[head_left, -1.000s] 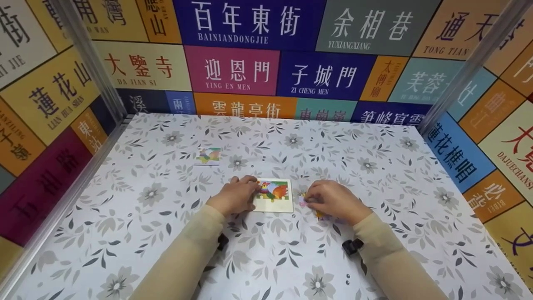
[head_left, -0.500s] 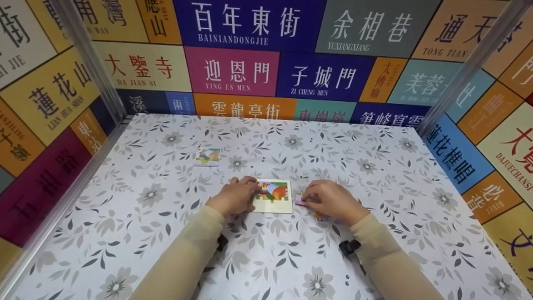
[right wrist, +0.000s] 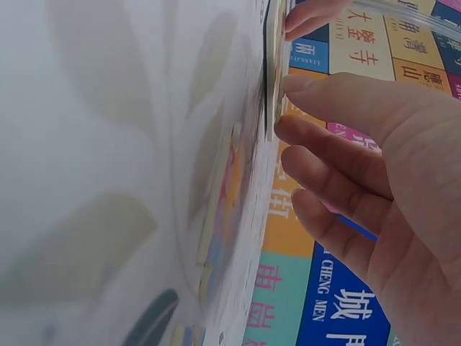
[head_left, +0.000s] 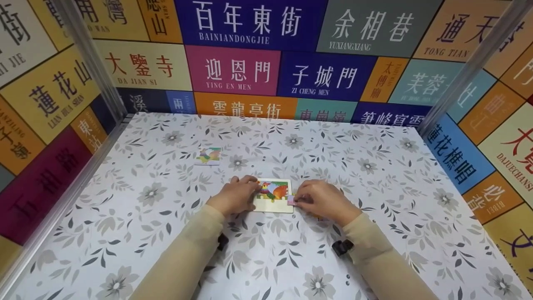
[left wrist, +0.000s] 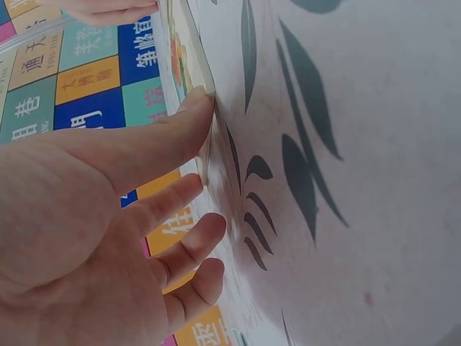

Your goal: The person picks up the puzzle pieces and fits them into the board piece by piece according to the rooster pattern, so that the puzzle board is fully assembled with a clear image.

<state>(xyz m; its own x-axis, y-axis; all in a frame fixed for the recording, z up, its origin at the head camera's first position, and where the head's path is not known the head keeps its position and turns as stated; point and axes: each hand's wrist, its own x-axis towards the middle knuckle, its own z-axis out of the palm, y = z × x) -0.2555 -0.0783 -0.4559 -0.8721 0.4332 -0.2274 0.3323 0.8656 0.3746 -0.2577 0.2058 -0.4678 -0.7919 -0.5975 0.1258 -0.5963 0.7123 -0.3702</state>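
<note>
A small jigsaw puzzle board [head_left: 272, 207] lies mid-table, with a colourful rooster picture in its upper part and a pale bare strip below. My left hand [head_left: 234, 196] holds its left side; in the left wrist view the thumb [left wrist: 194, 115] presses on the board's edge and the index fingertip sits at the edge too. My right hand [head_left: 325, 201] pinches a pink-purple puzzle piece [head_left: 290, 200] between thumb and index finger, right at the board's right edge. In the right wrist view the fingertips largely hide that piece, close to the board [right wrist: 274, 65].
Several loose puzzle pieces [right wrist: 222, 205] lie on the table beneath and beside my right hand, mostly hidden in the head view. Farther back on the left lies a square picture card [head_left: 208, 156]. Printed panels [head_left: 233, 71] wall in the flower-patterned tabletop [head_left: 166, 233].
My right hand has moved left with the pinched puzzle piece, from beside the board to its right edge. The left hand has stayed on the board's left side.
</note>
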